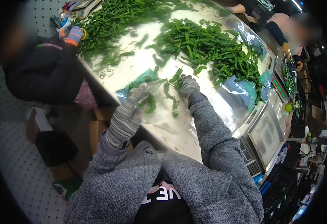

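The left hand (125, 120), in a striped knit glove, pinches the mouth of a clear plastic bag (154, 112) that lies on the steel desk (141, 61), its grip closed on the thin film near the bag's upper edge. The right hand (189, 86), gloved the same way, rests at the bag's far side among a few loose green peppers (176, 75); its fingers curl down on them, but whether the grip is actually closed on a pepper I cannot tell. A few peppers already lie inside the bag, one curved pepper (150, 103) showing through the film. The bag looks light, limp and slippery, so it likely needs holding by the rim to keep the mouth open. The peppers seem light, slender, fairly firm and smooth-skinned, easily snapped if bent; the middle of the body is the sensible place to take them. A large pepper heap (212, 48) lies just beyond, and a weighing scale (266, 132) stands to the right.
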`<state>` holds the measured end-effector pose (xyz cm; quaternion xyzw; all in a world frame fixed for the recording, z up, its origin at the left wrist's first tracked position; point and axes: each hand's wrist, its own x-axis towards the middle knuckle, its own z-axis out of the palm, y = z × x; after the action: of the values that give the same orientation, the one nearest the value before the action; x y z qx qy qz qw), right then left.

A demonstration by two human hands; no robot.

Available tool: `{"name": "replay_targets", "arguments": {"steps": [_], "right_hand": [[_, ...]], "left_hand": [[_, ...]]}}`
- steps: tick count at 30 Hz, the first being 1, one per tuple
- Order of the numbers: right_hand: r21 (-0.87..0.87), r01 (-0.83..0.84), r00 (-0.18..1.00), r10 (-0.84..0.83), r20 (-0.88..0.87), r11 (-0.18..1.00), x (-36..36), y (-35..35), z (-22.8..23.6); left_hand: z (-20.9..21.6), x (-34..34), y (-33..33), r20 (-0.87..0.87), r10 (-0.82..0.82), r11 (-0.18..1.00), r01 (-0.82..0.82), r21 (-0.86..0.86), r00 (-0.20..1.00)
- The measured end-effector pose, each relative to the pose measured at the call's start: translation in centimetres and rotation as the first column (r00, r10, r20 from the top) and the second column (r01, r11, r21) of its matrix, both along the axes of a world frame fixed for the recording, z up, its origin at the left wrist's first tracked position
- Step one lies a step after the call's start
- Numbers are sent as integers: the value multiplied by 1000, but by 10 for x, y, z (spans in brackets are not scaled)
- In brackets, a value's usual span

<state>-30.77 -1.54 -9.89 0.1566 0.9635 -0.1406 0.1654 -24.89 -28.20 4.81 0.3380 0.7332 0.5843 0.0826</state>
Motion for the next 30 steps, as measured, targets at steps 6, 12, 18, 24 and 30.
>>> {"name": "replay_targets", "arguments": {"steps": [6,12,18,24,30], "right_hand": [[-97,-188,954,158,-256,977,25,35,-25],[-892,-437,870,-198,-452,117,85,-9,144],[-896,-384,923,51,-382,223,111,-72,132],[-663,-301,929,55,-366,685,66,-89,140],[-230,-567,817,507,-273,791,33,-102,157]], "left_hand": [[5,11,0,51,32,998,-29,-55,998],[-8,7,9,-155,27,1000,-28,-9,988],[-4,10,11,218,-124,991,108,85,968],[8,4,4,-234,24,981,-68,-182,972],[17,-13,-5,293,101,976,-151,155,951]]}}
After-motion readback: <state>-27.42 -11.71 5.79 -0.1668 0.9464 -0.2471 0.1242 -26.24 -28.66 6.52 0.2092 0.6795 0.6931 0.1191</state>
